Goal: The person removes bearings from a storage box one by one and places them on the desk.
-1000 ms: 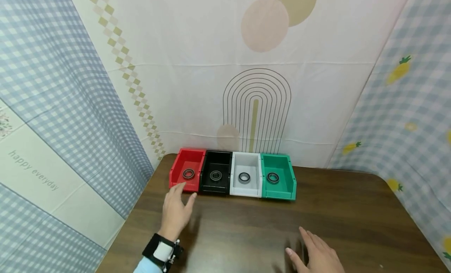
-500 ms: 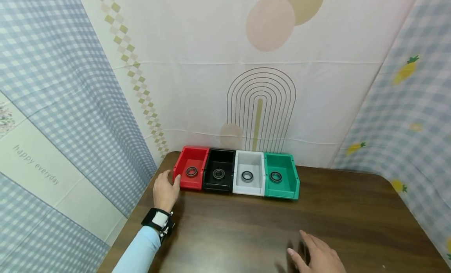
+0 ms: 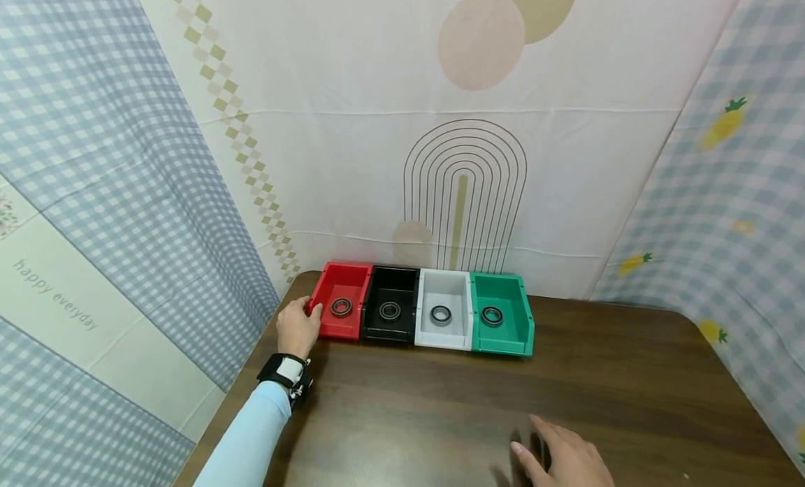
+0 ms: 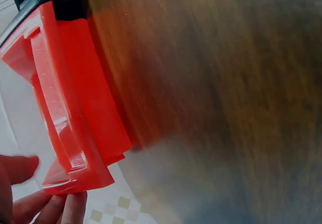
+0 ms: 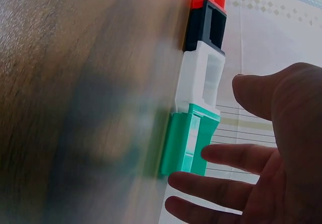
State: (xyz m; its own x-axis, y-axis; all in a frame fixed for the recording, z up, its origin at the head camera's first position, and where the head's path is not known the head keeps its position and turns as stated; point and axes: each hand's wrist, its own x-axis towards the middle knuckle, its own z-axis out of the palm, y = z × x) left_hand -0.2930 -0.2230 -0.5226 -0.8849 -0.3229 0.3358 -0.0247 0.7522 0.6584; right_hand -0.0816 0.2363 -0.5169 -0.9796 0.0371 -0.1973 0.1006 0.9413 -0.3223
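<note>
Four joined bins stand in a row at the table's back: a red bin (image 3: 340, 326), black bin (image 3: 390, 333), white bin (image 3: 443, 339) and green bin (image 3: 503, 346). Each holds one ring-shaped bearing, such as the red bin's bearing (image 3: 342, 307). My left hand (image 3: 298, 328) straddles the red bin's left side wall. In the left wrist view its fingers (image 4: 75, 206) touch the outer face, while the thumb (image 4: 22, 167) sits on the inner side with a gap showing. My right hand (image 3: 566, 455) hovers over the front right of the table, fingers spread, holding nothing.
The brown wooden table (image 3: 415, 410) reaches back to a patterned white cloth (image 3: 339, 172). Blue checked cloths hang at the left (image 3: 119, 103) and the right (image 3: 698, 214). The bins' far ends stand close to the white cloth.
My left hand has moved left from in front of the red bin to its left side wall, fingers now over that wall. The right hand has barely moved; the bins stay in place.
</note>
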